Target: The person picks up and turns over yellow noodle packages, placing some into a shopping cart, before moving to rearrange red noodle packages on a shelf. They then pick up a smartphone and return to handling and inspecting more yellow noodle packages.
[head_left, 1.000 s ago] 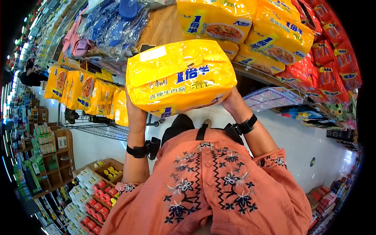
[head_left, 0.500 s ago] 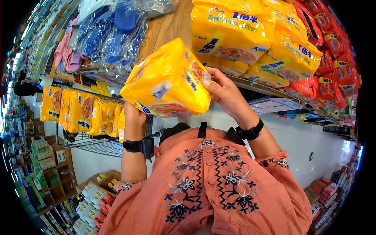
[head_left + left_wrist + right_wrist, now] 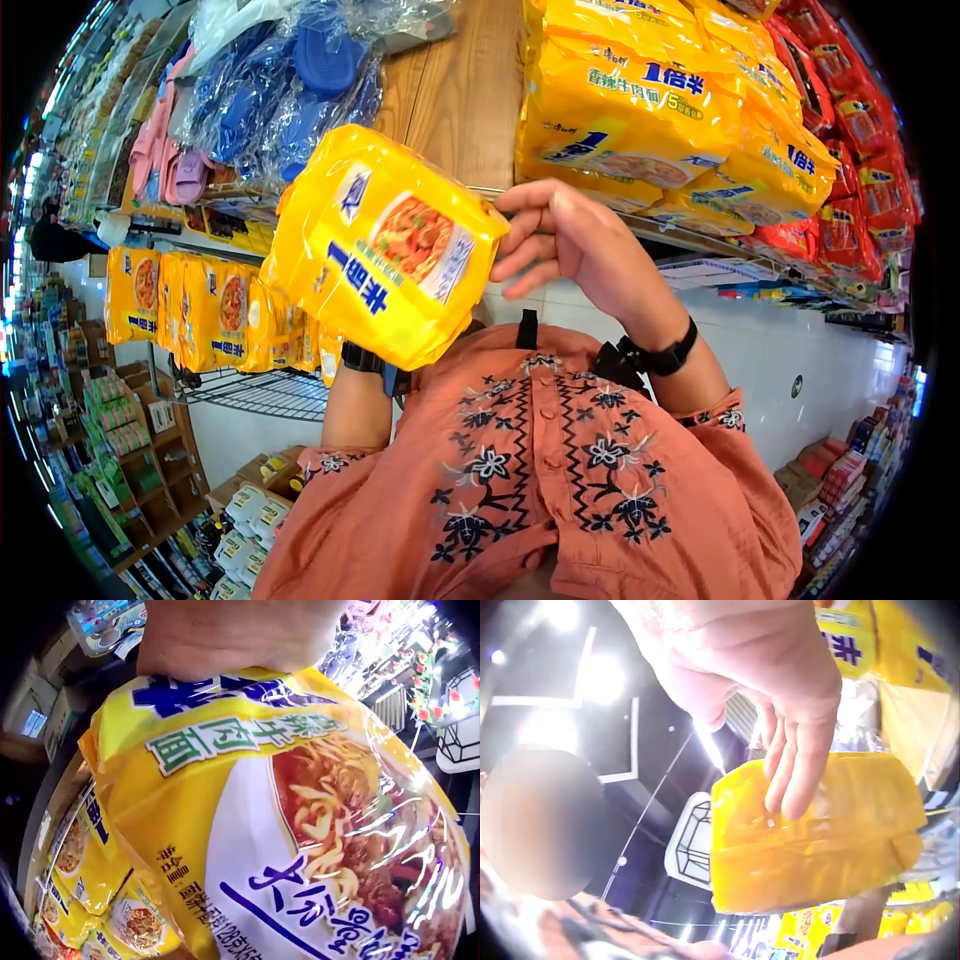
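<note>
A yellow multipack of instant noodles (image 3: 335,225), printed with a bowl of noodles, is tilted in front of my chest in the head view. My left hand (image 3: 240,634) holds it from behind; the pack hides those fingers in the head view. The left wrist view shows the hand against the pack's printed side (image 3: 195,802). At the pack's right end is my right hand (image 3: 590,240), its fingers loosely bent and spread. In the right wrist view those fingertips (image 3: 799,799) overlap the pack's plain yellow side (image 3: 832,847).
Stacked yellow noodle packs (image 3: 630,110) stand on the wooden display table (image 3: 470,110) at right, with red packs (image 3: 850,150) beyond. Bagged blue slippers (image 3: 325,60) lie at left. More yellow packs (image 3: 215,310) sit over a wire rack (image 3: 255,393) below them.
The noodle pack has turned and moved left and down, so its noodle picture now faces up. My right hand has let go of its end and loosened.
</note>
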Tool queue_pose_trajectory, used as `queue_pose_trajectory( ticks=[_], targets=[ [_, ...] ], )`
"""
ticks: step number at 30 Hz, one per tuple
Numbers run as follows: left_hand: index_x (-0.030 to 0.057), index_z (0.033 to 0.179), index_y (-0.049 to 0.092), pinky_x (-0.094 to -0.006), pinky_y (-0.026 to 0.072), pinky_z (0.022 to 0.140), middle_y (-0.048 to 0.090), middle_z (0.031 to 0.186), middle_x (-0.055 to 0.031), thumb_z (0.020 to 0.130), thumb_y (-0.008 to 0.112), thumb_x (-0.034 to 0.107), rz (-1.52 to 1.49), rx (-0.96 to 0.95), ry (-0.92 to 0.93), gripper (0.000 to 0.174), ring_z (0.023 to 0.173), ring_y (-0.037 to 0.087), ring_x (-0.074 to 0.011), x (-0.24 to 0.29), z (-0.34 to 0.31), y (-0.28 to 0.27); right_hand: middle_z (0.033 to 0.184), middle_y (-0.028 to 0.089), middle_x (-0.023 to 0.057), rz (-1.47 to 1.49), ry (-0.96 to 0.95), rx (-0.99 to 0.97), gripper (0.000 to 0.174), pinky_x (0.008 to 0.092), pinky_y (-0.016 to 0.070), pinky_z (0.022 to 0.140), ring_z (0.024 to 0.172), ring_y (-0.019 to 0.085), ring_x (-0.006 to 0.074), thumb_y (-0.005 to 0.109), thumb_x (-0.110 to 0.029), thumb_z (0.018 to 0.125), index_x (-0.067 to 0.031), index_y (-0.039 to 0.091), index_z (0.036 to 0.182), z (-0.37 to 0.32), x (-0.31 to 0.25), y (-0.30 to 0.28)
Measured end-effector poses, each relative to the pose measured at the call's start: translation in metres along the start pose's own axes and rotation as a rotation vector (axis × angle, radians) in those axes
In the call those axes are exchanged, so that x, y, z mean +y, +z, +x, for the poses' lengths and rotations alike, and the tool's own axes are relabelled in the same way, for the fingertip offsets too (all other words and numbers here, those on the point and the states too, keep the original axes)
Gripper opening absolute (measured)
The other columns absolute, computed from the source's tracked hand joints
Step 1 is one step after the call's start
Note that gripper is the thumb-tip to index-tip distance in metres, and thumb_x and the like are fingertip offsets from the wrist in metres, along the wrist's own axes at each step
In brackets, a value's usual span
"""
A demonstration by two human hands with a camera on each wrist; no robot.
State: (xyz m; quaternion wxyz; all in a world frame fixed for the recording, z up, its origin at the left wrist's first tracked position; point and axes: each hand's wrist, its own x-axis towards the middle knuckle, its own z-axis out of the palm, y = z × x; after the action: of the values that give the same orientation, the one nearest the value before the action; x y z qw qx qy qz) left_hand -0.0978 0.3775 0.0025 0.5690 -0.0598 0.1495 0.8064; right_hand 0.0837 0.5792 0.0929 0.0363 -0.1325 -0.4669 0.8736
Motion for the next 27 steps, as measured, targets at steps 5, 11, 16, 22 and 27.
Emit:
queue_pose_trajectory(
  ticks=[5, 11, 16, 22, 27],
  targets=[
    [0.0101, 0.148, 0.04, -0.0509, 0.0369, 0.112, 0.045, 0.149, -0.0166, 0.096, 0.052, 0.055, 0.146, -0.022, 0.034, 0.07, 0.133, 0.047, -0.036, 0.002, 0.006, -0.014, 0.121, 0.063, 0.0144, 0.231, 0.219, -0.022, 0.07, 0.0438, 0.0583, 0.085, 0.105, 0.066, 0.0223, 0.039, -0.062, 0.1, -0.0027, 0.046, 0.136, 0.049, 0.062, -0.029],
    [0.0063, 0.146, 0.042, -0.047, 0.0413, 0.109, 0.052, 0.142, -0.0167, 0.095, 0.039, 0.07, 0.196, -0.054, 0.07, 0.081, 0.129, 0.052, -0.0314, 0.026, 0.028, 0.033, 0.138, 0.058, 0.0094, 0.403, 0.218, 0.065, 0.056, 0.0339, 0.0537, 0.097, 0.116, 0.064, 0.0189, 0.043, -0.05, 0.104, -0.0076, 0.05, 0.139, 0.055, 0.07, -0.021],
    [0.0025, 0.146, 0.039, -0.0428, 0.0459, 0.105, 0.054, 0.138, -0.0176, 0.099, 0.037, 0.065, 0.594, 0.045, 0.221, 0.078, 0.126, 0.054, -0.0283, 0.056, 0.041, 0.042, 0.144, 0.052, 0.0142, 0.736, 0.062, -0.184, 0.045, 0.0379, 0.0492, 0.104, 0.125, 0.057, 0.0242, 0.052, -0.018, 0.103, -0.0043, 0.043, 0.145, 0.055, 0.061, -0.019],
    [-0.0005, 0.151, 0.031, -0.0405, 0.0351, 0.113, 0.042, 0.15, -0.0182, 0.097, 0.058, 0.029, 1.388, 0.319, 0.742, 0.067, 0.138, 0.042, -0.0281, 0.003, -0.04, 0.067, 0.144, 0.052, 0.0103, 0.448, -0.213, -0.112, 0.052, 0.0341, 0.0473, 0.104, 0.126, 0.056, 0.0183, 0.049, -0.034, 0.104, -0.0066, 0.039, 0.148, 0.052, 0.032, 0.004],
    [0.0068, 0.145, 0.043, -0.0482, 0.0373, 0.111, 0.051, 0.145, -0.0159, 0.098, 0.057, 0.04, 0.931, 0.003, 0.712, 0.06, 0.131, 0.051, -0.0316, -0.025, -0.064, 0.011, 0.142, 0.049, 0.0113, 0.423, -0.249, -0.047, 0.065, 0.0321, 0.0455, 0.104, 0.127, 0.053, 0.0174, 0.05, -0.039, 0.103, -0.0048, 0.025, 0.153, 0.054, 0.028, 0.023]
  ],
)
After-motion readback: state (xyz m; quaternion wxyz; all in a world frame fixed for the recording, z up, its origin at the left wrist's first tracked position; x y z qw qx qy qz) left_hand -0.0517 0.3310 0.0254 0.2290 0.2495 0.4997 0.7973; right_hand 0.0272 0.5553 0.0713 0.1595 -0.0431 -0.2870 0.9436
